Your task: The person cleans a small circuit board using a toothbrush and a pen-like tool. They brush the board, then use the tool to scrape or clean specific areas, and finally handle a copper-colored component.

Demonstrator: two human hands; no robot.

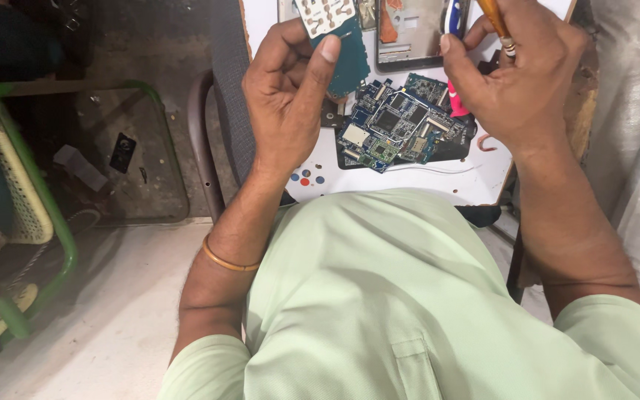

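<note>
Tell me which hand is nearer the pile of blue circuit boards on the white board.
Right. The right hand hovers at the pile of blue circuit boards' upper right edge, gripping an orange-handled tool; the left hand sits further left, holding another board.

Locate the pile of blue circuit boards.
Head view: the pile of blue circuit boards lies on the white work board, between the left hand and right hand.

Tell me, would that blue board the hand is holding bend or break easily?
The blue circuit board is thin and flat, so it is probably stiff and light. The left hand pinches it with fingertips alone, suggesting little weight. Its small surface parts look fragile; flexing might crack it.
</note>
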